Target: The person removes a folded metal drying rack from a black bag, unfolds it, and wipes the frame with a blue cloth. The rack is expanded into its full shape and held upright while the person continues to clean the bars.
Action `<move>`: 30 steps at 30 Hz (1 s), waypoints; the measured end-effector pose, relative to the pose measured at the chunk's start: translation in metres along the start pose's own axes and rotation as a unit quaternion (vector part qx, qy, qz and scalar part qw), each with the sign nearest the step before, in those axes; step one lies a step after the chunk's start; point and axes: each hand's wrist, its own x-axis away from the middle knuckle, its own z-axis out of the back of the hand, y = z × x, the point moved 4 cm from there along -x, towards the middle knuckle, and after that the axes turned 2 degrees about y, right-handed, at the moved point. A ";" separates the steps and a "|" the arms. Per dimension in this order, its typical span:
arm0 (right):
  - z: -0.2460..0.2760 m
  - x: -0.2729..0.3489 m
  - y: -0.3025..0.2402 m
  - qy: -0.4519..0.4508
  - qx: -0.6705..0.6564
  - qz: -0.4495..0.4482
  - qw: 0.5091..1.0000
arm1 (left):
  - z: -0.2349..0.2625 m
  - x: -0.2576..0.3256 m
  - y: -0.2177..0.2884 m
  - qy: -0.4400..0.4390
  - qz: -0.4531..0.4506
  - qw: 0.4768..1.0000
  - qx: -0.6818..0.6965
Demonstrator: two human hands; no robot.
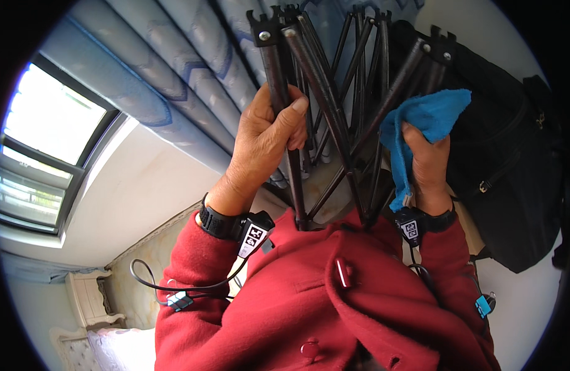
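A folding frame of dark metal tubes [314,80] with notched black plastic end pieces stands in front of me, its legs crossing and partly spread. My left hand [260,136] is closed round the leftmost tube [272,65], a little below its end piece. In my right hand [429,167] is a blue cloth [434,114], pinched under the thumb and bunched against the tubes on the right. Whether the cloth wraps round a tube is hidden. The frame's lower ends come down close to my red coat [297,272].
Blue-grey curtains [167,68] hang behind the frame. On the right is a large black bag [507,167] with straps and buckles. A window [50,142] is at the left, with a pale headboard [81,334] and part of a bed below it. Cables hang from both wrist straps.
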 end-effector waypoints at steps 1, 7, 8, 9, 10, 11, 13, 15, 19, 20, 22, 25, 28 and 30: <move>-0.002 0.001 0.001 0.004 -0.009 -0.002 1.000 | 0.003 0.004 0.003 0.007 0.002 1.000 -0.009; -0.008 0.012 -0.003 -0.089 0.052 -0.012 0.995 | 0.025 0.040 0.018 0.062 0.022 0.998 0.012; -0.009 0.012 -0.006 -0.113 0.078 -0.004 0.991 | 0.028 0.045 0.021 0.063 0.010 0.998 0.027; -0.010 0.010 -0.008 -0.137 0.104 0.006 0.985 | 0.031 0.049 0.024 0.061 -0.006 0.997 0.036; -0.011 0.008 -0.011 -0.153 0.100 0.027 0.983 | 0.033 0.051 0.028 0.059 -0.021 0.997 0.046; -0.012 0.006 -0.014 -0.168 0.096 0.047 0.980 | 0.035 0.052 0.032 0.057 -0.036 0.996 0.055; -0.015 0.002 -0.018 -0.181 0.093 0.070 0.977 | 0.040 0.053 0.040 0.074 -0.058 0.995 0.031; -0.018 0.003 -0.020 -0.180 0.095 0.076 0.976 | 0.044 0.056 0.049 0.082 -0.073 0.994 0.003; -0.030 0.021 -0.018 -0.178 0.058 0.037 0.982 | 0.045 0.071 0.053 0.076 -0.077 0.994 0.007; -0.034 0.026 -0.016 -0.181 0.035 0.005 0.983 | 0.045 0.075 0.050 0.076 -0.078 0.994 0.008; -0.041 0.028 -0.020 -0.180 -0.010 0.002 0.984 | 0.048 0.079 0.043 0.105 -0.074 0.991 0.027; -0.041 0.017 -0.023 -0.108 -0.037 -0.009 0.993 | 0.049 0.081 0.032 0.118 -0.063 0.991 0.033; -0.036 0.005 -0.011 -0.065 -0.014 -0.067 0.996 | 0.049 0.081 0.025 0.128 -0.037 0.990 0.054; -0.035 0.013 0.003 -0.083 -0.014 -0.030 0.996 | 0.047 0.084 0.026 0.127 -0.046 0.990 0.039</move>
